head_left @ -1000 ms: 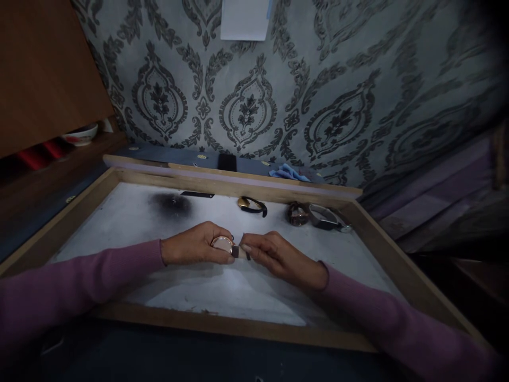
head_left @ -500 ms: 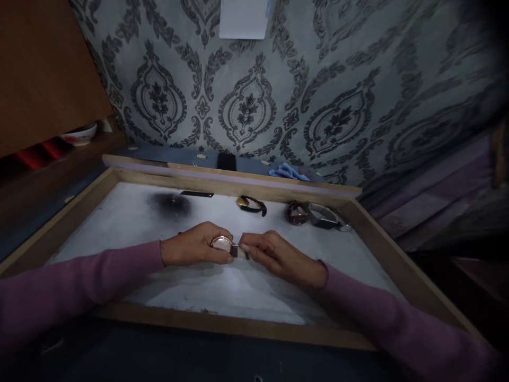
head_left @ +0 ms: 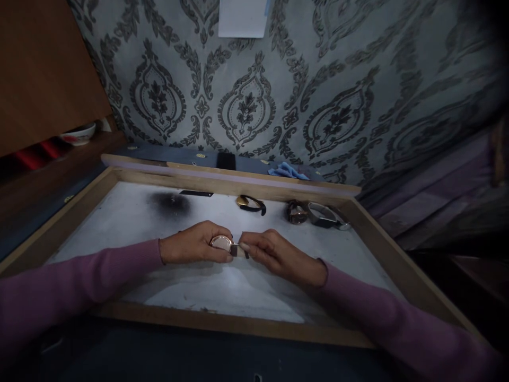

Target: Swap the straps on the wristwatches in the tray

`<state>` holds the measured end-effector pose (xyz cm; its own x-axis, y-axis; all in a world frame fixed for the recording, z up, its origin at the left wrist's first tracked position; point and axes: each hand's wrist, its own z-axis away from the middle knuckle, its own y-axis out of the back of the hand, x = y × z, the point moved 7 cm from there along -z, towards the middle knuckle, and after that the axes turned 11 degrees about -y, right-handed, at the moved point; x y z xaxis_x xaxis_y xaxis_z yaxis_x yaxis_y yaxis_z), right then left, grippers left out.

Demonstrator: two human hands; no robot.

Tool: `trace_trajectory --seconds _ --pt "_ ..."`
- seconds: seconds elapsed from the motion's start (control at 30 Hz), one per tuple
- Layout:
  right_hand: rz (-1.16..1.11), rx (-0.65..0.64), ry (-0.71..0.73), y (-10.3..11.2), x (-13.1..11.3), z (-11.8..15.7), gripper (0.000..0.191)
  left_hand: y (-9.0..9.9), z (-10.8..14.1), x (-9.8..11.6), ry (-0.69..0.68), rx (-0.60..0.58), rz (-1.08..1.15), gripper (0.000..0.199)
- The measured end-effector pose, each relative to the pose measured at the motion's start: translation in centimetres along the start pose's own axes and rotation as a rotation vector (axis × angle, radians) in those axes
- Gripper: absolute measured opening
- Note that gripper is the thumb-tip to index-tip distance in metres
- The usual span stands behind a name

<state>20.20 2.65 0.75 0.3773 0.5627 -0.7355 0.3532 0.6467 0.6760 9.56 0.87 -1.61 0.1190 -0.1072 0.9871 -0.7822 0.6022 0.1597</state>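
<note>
Patterned wallpaper (head_left: 246,106) backs a wood-rimmed tray (head_left: 234,322). Near its centre, the left hand (head_left: 196,243) pinches a round watch (head_left: 221,244); the right hand's (head_left: 278,257) fingertips grip something thin at its strap. More watches (head_left: 296,212) lie toward the far-right corner.

Left hand (head_left: 199,243): round watch (head_left: 221,243) | right hand (head_left: 274,254): at strap (head_left: 240,251)

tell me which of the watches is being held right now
The rose-gold-rimmed watch, its round case in the left hand and its strap at the right hand's fingers; the others lie along the tray's far side.
</note>
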Motion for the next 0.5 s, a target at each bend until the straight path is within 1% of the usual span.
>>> trace_trajectory --seconds 0.2,0.3,0.5 --pt "-0.028 -0.002 -0.013 0.06 0.07 0.07 0.033 -0.01 0.01 0.26 0.006 0.007 0.039 0.018" --pt "-0.027 0.009 0.002 0.13 0.05 0.12 0.033 0.05 0.03 0.16 0.003 0.012 0.040 0.017" --pt "-0.001 0.018 0.012 0.10 0.04 0.17 0.032 0.01 -0.05 -0.19 -0.035 -0.001 0.047 0.018"
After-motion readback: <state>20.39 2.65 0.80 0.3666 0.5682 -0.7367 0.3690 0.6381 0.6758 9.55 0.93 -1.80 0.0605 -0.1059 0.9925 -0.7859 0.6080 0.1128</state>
